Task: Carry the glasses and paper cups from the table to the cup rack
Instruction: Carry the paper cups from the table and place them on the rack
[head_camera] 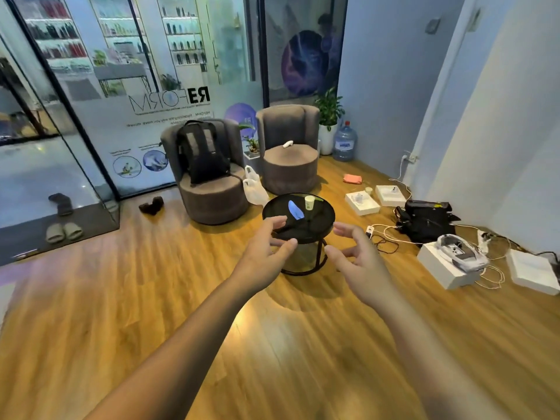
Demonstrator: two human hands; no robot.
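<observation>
Paper cup: one paper cup stands upright on my round black counter, toward its far rim at about 1 o'clock from the counter's middle.
Left hand: my left hand is raised in front of me with fingers spread apart, holding nothing; the cup sits at roughly 1 o'clock from it, well apart.
Right hand: my right hand is likewise spread and empty; the cup lies at about 11 o'clock from it, well apart.
Hands together: both hover over the counter's near rim, side by side with a gap between them, palms turned partly toward each other.
Counter top: a blue patch shows on the dark top just left of the cup; I cannot tell whether it is an object or a reflection.
Edges: the cup is near the far rim, not at the near one.
Open room: bare wooden floor lies wide from 6 to 9 o'clock of the counter; two grey armchairs crowd 10 to 12 o'clock, and white boxes and cables clutter 2 to 4 o'clock.
</observation>
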